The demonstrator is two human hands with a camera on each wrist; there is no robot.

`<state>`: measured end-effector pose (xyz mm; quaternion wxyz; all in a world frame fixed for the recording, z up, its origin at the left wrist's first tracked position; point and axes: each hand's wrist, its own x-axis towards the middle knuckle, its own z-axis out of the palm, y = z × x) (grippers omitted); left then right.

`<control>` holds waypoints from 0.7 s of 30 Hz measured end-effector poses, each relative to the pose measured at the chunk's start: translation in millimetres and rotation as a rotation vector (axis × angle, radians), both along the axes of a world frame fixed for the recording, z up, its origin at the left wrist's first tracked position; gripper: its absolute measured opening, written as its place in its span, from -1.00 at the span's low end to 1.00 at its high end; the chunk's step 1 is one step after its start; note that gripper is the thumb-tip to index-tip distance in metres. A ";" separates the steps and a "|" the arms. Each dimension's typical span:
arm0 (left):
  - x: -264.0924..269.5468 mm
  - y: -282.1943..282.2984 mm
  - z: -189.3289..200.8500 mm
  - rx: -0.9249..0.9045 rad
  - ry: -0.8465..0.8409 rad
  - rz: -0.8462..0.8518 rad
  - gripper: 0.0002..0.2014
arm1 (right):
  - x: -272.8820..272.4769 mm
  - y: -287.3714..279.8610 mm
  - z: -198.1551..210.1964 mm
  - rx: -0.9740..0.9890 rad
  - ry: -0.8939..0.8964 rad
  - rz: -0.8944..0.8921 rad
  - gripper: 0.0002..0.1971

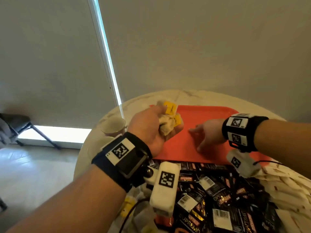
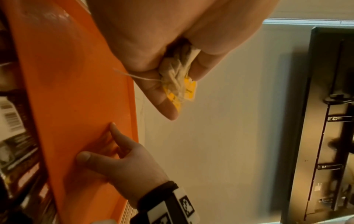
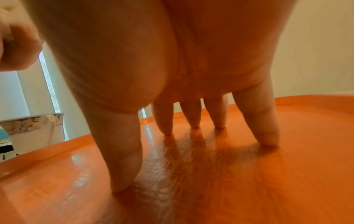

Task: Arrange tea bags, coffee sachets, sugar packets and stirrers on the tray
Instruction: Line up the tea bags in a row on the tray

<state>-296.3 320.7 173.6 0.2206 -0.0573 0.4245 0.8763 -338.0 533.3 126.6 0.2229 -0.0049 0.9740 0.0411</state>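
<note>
Tea bags (image 1: pixel 166 125), bunched with yellow tags, sit crumpled in your left hand (image 1: pixel 151 130) over the tray's (image 1: pixel 210 113) far left corner; your fingers hide their count. Your right hand (image 1: pixel 208 133) presses spread fingertips (image 3: pixel 166 127) on the tray. Coffee sachets (image 1: pixel 210 195) near you are partly cut off.

Head view downward; both wrist views close over tray (image 1: pixel 202 115).

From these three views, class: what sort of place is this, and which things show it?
Probably a home or hotel room: a round marble-look table, roller blinds over a window, and a patterned cup beside the orange tray.
</note>
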 end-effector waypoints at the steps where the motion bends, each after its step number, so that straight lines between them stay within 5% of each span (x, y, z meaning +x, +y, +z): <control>1: 0.7 -1.1 -0.8 0.019 -0.026 0.005 -0.89 | 1.5 1.2 -0.8 0.000 0.001 0.004 -0.02; 7: -2.0 -13.2 -10.1 -0.057 -0.010 0.023 -0.70 | 5.8 -0.1 11.9 -0.041 0.021 0.040 -0.14; 9: -5.4 -13.0 -8.8 -0.042 0.023 0.014 -0.79 | 8.5 -5.9 34.3 -0.279 0.235 0.011 -0.41; 11: -11.5 -12.3 -7.4 -0.037 0.052 0.031 -0.80 | 12.1 -18.9 58.7 -0.716 0.438 -0.047 -0.65; 13: -18.0 -11.5 -7.2 -0.060 0.095 0.050 -0.70 | 17.8 -38.8 80.2 -1.027 0.450 -0.050 -0.68; 17: -21.8 -10.8 0.7 -0.043 0.133 0.064 -0.69 | 13.1 -61.0 91.6 -1.019 0.508 0.072 -0.78; 21: -24.4 -18.5 4.7 -0.008 0.129 0.063 -0.72 | 4.1 -60.8 82.5 -1.357 0.443 0.004 -0.83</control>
